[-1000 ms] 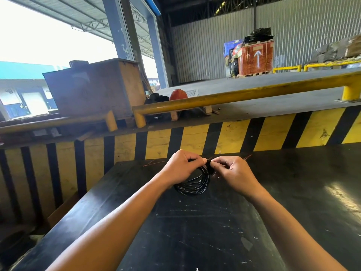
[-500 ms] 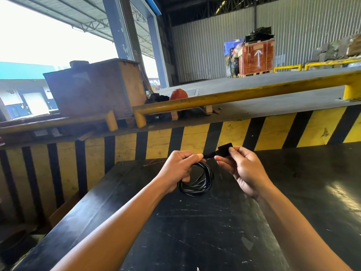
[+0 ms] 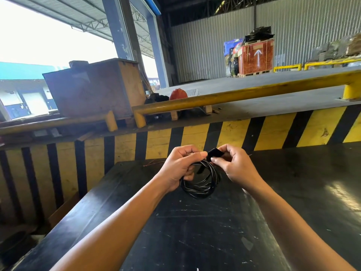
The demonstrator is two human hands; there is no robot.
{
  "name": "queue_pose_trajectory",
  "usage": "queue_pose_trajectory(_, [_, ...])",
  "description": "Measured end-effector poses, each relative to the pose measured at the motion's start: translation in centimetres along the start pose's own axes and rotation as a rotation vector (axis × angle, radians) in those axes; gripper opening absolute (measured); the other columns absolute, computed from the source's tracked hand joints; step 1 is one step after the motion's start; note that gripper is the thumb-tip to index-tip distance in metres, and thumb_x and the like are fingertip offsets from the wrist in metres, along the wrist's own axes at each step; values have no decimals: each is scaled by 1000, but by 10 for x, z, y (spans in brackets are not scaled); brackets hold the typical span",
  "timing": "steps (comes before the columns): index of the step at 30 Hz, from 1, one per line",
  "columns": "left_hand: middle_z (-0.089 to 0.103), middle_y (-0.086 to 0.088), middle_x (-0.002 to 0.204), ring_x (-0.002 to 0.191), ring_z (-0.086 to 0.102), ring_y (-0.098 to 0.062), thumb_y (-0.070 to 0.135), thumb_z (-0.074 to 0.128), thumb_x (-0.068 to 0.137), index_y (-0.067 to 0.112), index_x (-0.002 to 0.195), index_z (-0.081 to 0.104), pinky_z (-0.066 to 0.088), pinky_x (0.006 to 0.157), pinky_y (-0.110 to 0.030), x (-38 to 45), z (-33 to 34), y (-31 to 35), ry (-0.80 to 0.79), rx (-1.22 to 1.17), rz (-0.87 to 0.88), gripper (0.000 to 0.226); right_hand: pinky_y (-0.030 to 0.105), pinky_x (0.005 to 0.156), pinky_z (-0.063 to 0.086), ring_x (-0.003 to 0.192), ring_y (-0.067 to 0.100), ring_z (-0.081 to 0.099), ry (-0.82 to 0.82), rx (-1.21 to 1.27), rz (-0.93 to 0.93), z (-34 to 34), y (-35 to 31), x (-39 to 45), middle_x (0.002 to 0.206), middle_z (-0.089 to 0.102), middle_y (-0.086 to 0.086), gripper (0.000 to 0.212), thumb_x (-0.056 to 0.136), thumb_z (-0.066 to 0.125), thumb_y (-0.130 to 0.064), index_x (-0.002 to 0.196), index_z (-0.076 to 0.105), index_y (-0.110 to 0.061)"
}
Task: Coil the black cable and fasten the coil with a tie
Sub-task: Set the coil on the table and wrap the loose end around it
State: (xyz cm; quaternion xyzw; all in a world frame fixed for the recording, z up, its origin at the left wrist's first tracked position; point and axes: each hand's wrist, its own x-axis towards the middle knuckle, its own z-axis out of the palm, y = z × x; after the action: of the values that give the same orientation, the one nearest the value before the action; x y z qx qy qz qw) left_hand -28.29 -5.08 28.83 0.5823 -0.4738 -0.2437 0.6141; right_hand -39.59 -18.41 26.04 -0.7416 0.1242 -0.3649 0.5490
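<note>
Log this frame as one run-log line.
left hand: grips coiled black cable | right hand: pinches black strap tie at coil top | tie: not closed | over black table

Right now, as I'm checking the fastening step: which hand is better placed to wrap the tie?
Probably the right hand: it already pinches the black tie, while the left hand grips the cable coil.

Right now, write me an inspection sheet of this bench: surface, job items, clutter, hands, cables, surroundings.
Surface: black tabletop, scratched, glossy.
Job's things: coiled black cable held above the tabletop; black tie strap at the coil's top, whether fastened cannot be told.
Clutter: thin reddish wire at the far edge.
Grippers: left hand grips the coil; right hand pinches the strap.
Cables: only the coil.
Surroundings: yellow-black striped barrier, yellow rail, wooden crate.
</note>
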Motion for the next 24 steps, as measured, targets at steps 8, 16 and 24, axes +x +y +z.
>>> queue_pose_trajectory(8, [52,-2,54,36,35,-7,23,65,87,11,72,69,26,34,-17,2,2,-7,125,96,39,19,29,78,54,83,16,66,-204,234,200,-2,-11,-6,91,69,10,13,93,56,-8,104,63,-8])
queue_pose_trajectory(16, [64,2,59,54,50,-21,21,64,88,27,67,68,35,45,-26,6,9,-8,253,198,-8,22,14,70,54,89,6,69,-232,-13,109,-4,-16,-13,97,72,1,29,84,70,-29,109,58,-21])
queue_pose_trajectory(24, [68,-13,71,66,60,-28,19,65,87,8,79,67,44,57,-34,11,15,-12,350,175,-122,14,45,93,50,100,20,66,-156,-490,-117,14,-12,-23,105,71,2,61,71,81,-23,121,47,-19])
